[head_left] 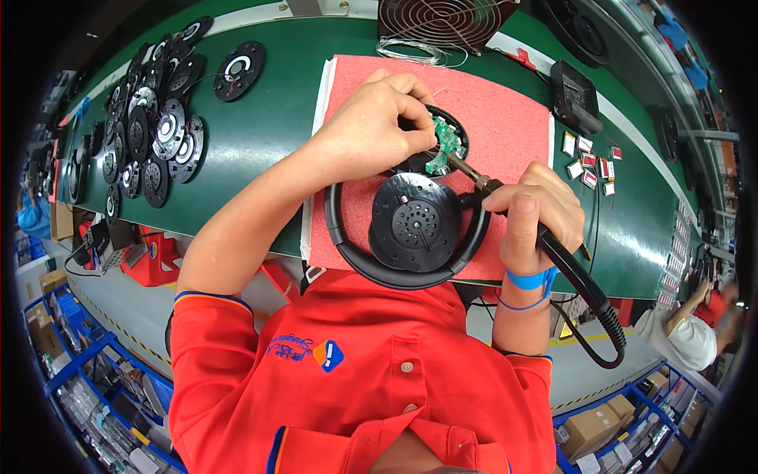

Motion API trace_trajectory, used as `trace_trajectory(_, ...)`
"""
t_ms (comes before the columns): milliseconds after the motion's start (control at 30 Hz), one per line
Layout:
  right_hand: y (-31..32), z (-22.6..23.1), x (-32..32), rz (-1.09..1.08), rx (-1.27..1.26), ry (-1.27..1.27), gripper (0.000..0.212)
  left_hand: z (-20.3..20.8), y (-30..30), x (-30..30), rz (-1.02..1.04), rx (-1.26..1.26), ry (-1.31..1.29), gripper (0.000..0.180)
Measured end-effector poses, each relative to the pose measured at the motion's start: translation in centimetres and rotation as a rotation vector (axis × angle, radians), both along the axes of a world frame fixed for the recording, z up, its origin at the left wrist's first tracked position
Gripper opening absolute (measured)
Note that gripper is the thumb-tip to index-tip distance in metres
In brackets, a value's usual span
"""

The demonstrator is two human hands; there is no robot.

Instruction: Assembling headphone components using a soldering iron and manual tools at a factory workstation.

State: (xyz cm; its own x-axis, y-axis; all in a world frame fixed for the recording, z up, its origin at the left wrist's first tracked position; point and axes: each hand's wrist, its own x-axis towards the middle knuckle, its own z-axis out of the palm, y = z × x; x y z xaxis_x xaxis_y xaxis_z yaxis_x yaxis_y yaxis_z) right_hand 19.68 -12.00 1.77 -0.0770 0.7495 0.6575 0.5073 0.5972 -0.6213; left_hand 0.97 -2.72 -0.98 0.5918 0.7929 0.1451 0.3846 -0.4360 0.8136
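Note:
My right hand (545,217) is wrapped round a soldering iron (564,257), whose metal tip touches or nearly touches a green circuit board (444,142). That board sits in the far ear cup of black headphones, partly hidden behind my left hand (387,122). My left fingers are pinched together at the board's left side; what they hold is too small to make out. The black headband (338,217) curves toward me, and the near ear cup (414,223) lies inside the curve with its perforated round plate facing up. A pink foam mat (513,103) lies beneath the headphones.
Many round black speaker plates (170,126) are heaped at the left of the green table (268,118). A fan with a wire grille (446,20) stands at the back, a coil of thin wire (410,52) before it. At right are a black tray (575,96) and small battery packs (588,162).

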Motion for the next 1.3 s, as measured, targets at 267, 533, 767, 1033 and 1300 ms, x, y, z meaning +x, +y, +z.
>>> trace_trajectory(267,-0.14,0.21,0.09,-0.006,0.006,-0.005,0.038,-0.05,-0.06,-0.02,-0.003,0.005,-0.009,0.008)
trace_trajectory(533,-0.02,0.09,0.11,-0.031,0.017,0.013,0.039,0.27,0.02,-0.04,-0.024,0.026,-0.009,0.009)
trace_trajectory(767,0.08,-0.03,0.06,-0.001,0.006,-0.002,0.038,0.17,0.09,-0.09,-0.030,0.038,-0.010,0.008)
trace_trajectory(1033,0.02,0.11,0.13,0.001,-0.009,-0.028,0.038,0.10,-0.05,-0.15,-0.037,0.024,0.016,0.008)
trace_trajectory(1300,-0.25,0.28,0.19,-0.033,0.006,0.009,0.040,0.09,0.02,-0.06,-0.029,0.055,-0.006,0.009)
